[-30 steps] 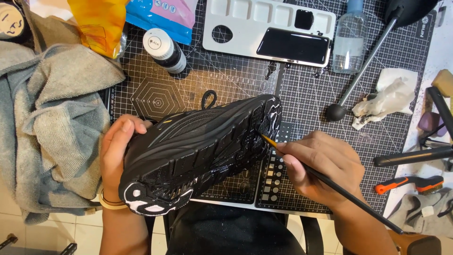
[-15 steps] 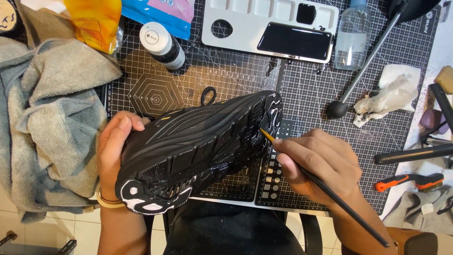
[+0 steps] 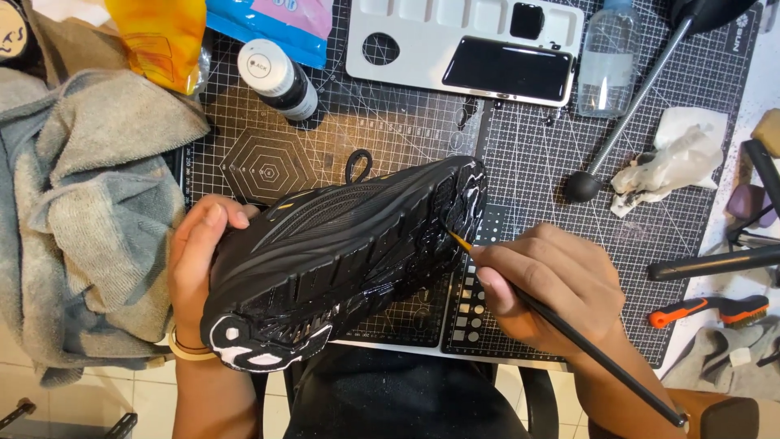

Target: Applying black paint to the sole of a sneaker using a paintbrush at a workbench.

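Here, sole up:
Shoe: black shoe [image 3: 341, 252] lies tilted over the cutting mat [image 3: 569, 179] on the desk.
Left hand [image 3: 199, 260]: grip closed around the shoe's side.
Right hand [image 3: 552, 284]: grip pinching a thin paintbrush [image 3: 593, 349] — tip touching the sole's end.
Nearby: paint bottle [image 3: 276, 77], white palette [image 3: 463, 49] — well apart.

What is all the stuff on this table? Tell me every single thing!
shoe: 1, black, sole up, centre
brush: 1, black handle, tip on sole
mat: 1, black gridded, under shoe
palette: 1, white, top
bottle: 1, black, white cap, top left
spray bottle: 1, clear, top right
towel: 1, grey, left
tissue: 1, white, right
scrub brush: 1, orange-black, right
left hand: holds shoe
right hand: holds brush
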